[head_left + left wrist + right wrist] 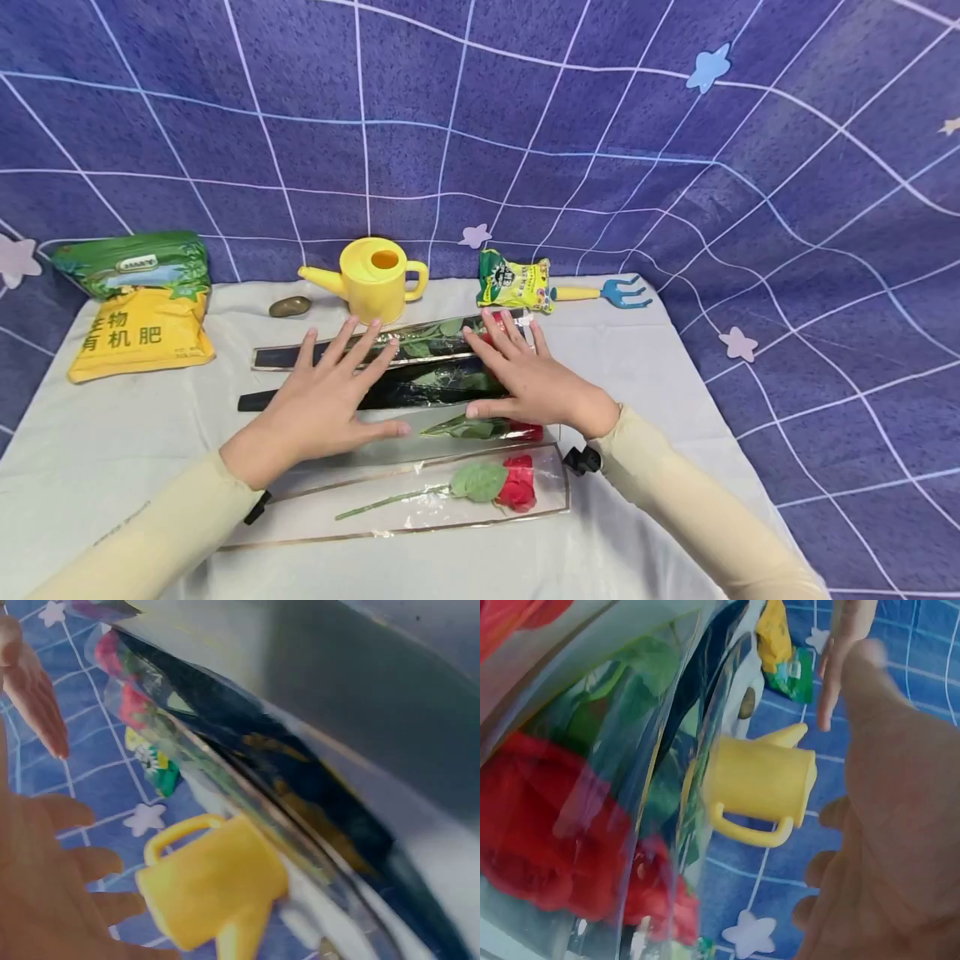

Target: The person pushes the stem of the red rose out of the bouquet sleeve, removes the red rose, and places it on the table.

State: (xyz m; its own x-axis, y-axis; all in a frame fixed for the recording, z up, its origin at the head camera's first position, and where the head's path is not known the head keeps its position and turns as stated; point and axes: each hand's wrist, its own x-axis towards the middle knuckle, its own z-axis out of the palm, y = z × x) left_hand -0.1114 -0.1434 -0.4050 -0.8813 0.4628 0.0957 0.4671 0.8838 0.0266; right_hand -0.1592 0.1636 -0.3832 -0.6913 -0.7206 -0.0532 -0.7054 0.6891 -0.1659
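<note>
Several red roses in long clear sleeves lie side by side on the white-covered table. The nearest wrapped rose shows its whole bloom, leaf and stem. Farther back, the dark-backed sleeves sit partly hidden beneath my hands. My left hand is spread flat over their left part, fingers straight and apart. Over the bloom end, my right hand is spread likewise, thumb pointing left. Neither grips anything. The right wrist view shows a red bloom close up through clear film, with the right palm beside it.
Along the back stand a yellow watering can, a small green-yellow packet and a blue hand fork with a yellow handle. A brown stone and a large fertilizer bag are at the left. Blue gridded cloth hangs behind.
</note>
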